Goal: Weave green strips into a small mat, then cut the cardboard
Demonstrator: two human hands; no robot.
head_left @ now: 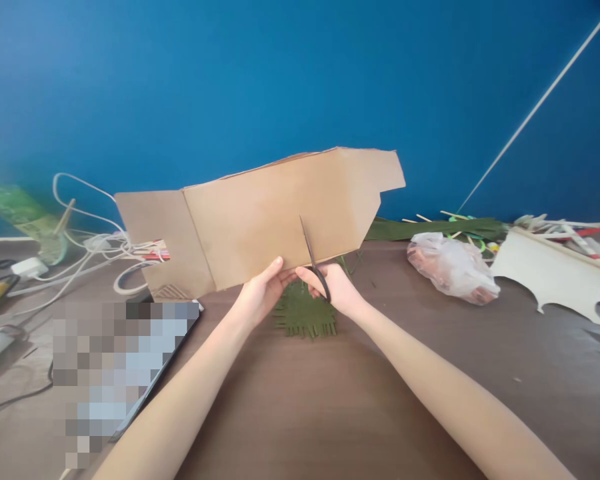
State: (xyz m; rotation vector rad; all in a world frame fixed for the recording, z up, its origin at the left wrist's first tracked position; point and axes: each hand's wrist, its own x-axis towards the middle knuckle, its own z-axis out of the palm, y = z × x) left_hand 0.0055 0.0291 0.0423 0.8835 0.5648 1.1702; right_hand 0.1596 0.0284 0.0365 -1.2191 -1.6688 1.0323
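Note:
A large folded piece of brown cardboard (260, 220) is held up off the table, with a crease toward its left end and a notched flap at its right. My left hand (263, 290) pinches its lower edge, thumb on the near face. My right hand (333, 287) is closed round the handles of dark scissors (310, 250). One blade lies across the near face of the cardboard from the lower edge; the other blade is hidden, apparently behind it. Below both hands, a dark green fringed piece (307, 320) rests on the table.
A tablet-like device with a blurred screen (145, 373) lies at left, near white cables (80, 250) and a charger (29, 268). Rightward are a plastic bag (453, 267), a scalloped white board (555, 273) and green material (430, 230) before a blue wall (280, 80).

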